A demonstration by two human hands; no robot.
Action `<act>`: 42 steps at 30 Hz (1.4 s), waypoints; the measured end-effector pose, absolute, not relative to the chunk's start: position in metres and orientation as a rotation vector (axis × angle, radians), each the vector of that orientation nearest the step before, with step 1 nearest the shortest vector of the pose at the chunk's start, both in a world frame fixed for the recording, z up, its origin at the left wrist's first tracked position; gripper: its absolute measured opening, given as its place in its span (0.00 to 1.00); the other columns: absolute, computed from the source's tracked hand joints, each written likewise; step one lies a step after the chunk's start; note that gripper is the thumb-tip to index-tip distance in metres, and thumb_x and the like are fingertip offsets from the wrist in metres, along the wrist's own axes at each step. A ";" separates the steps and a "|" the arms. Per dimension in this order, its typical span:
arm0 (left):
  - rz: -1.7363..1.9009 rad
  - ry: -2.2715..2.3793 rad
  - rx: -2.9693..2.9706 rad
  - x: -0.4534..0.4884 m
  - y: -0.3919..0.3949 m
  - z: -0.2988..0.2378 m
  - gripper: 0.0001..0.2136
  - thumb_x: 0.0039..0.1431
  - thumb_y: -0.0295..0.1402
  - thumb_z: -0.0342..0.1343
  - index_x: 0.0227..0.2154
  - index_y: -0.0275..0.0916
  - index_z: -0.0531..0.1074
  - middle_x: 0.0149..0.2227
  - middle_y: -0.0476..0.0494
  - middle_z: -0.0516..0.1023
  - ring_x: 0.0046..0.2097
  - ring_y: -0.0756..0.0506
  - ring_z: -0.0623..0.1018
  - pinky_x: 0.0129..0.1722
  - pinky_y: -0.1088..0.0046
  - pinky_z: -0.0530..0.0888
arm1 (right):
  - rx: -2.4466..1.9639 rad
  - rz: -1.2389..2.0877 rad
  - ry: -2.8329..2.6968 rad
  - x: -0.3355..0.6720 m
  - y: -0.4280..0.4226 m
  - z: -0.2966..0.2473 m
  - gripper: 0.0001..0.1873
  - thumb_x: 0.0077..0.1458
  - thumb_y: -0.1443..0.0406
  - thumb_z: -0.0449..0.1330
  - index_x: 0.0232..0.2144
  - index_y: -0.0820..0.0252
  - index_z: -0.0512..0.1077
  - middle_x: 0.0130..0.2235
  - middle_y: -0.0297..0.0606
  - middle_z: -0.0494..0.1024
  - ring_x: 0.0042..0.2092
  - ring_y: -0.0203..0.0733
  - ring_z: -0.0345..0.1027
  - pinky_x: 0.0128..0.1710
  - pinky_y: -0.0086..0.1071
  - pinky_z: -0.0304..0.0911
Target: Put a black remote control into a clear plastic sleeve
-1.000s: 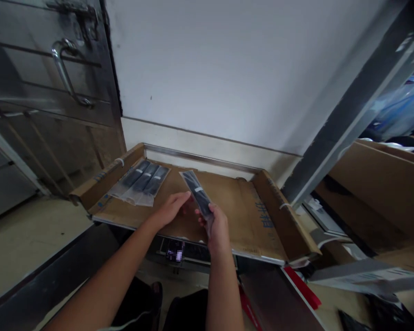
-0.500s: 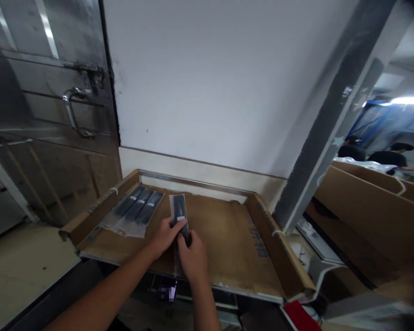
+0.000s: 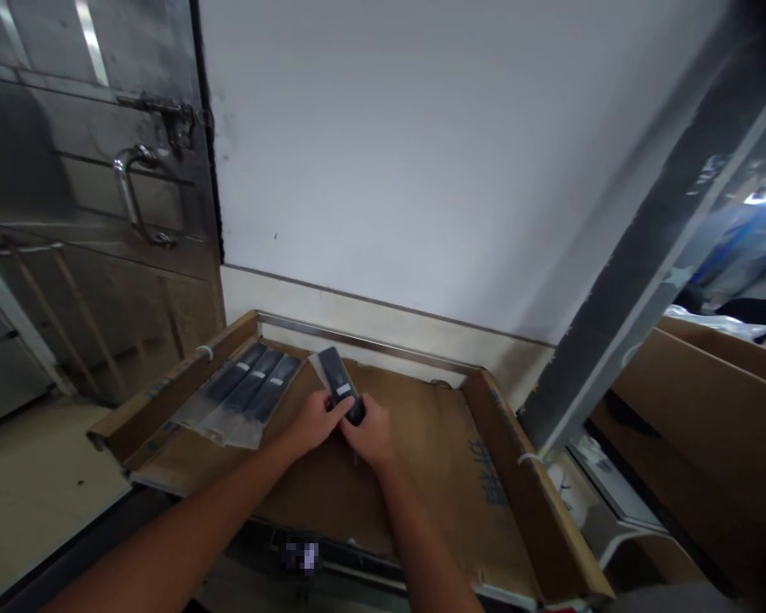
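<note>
Both my hands are closed on a flat, black, oblong item in a clear plastic bag (image 3: 337, 375), with a small white label. What is inside cannot be told. My left hand (image 3: 319, 419) grips its left side, the thumb lying near the label. On the right side, my right hand (image 3: 368, 430) wraps round the near end and hides part of it. The item is held tilted above a cardboard-lined table (image 3: 427, 451). To the left lie several similar bagged black items (image 3: 255, 383), side by side, their loose bag ends towards me.
Raised cardboard edges (image 3: 517, 485) border the table at both sides. Behind it stands a white wall (image 3: 383, 170), with a metal door (image 3: 82, 196) at left. A grey post (image 3: 638, 255) and a large cardboard box (image 3: 715, 400) are at right. People are partly visible beyond.
The bagged black item in my hands has turned from nearly upright to leaning, its far end now to the left. My hands have shifted slightly right and up. The view has moved a little.
</note>
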State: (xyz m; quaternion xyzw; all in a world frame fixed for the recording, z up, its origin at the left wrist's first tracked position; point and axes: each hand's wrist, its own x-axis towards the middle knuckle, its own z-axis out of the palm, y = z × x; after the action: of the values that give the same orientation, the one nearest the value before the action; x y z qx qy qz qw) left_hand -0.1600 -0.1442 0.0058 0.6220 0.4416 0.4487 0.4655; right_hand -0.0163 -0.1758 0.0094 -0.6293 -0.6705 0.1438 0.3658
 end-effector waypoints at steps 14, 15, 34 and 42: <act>1.369 1.117 1.569 -0.099 -0.035 0.005 0.19 0.56 0.47 0.59 0.22 0.37 0.67 0.23 0.49 0.69 0.29 0.48 0.70 0.31 0.74 0.68 | -1.599 0.185 -1.792 0.010 -0.067 0.012 0.08 0.58 0.61 0.58 0.39 0.58 0.71 0.35 0.43 0.81 0.33 0.45 0.73 0.29 0.31 0.51; 1.362 1.108 1.548 -0.096 -0.031 0.005 0.19 0.56 0.47 0.59 0.22 0.37 0.67 0.23 0.49 0.69 0.29 0.48 0.70 0.31 0.74 0.68 | -1.604 0.179 -1.765 0.011 -0.065 0.011 0.09 0.57 0.61 0.59 0.38 0.59 0.70 0.34 0.44 0.81 0.32 0.45 0.73 0.28 0.31 0.50; 1.245 0.910 1.334 -0.099 -0.039 0.003 0.20 0.56 0.47 0.61 0.22 0.37 0.65 0.24 0.49 0.64 0.30 0.49 0.65 0.29 0.75 0.67 | -1.516 0.471 -1.466 -0.004 -0.072 0.006 0.06 0.52 0.60 0.59 0.27 0.54 0.65 0.23 0.35 0.75 0.25 0.42 0.69 0.24 0.31 0.51; 1.194 0.909 1.282 -0.099 -0.039 0.000 0.20 0.55 0.49 0.61 0.23 0.37 0.67 0.25 0.48 0.66 0.31 0.49 0.66 0.31 0.74 0.68 | -1.488 0.558 -1.397 -0.007 -0.073 0.007 0.07 0.48 0.62 0.61 0.26 0.54 0.65 0.23 0.33 0.74 0.24 0.40 0.67 0.22 0.29 0.54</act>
State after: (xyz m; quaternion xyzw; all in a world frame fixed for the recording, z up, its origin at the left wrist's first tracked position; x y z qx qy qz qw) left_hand -0.0992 -0.0387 0.0003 0.5419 0.3842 0.5046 0.5514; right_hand -0.0067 -0.0732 0.0067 -0.6128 -0.5754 0.2296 0.4906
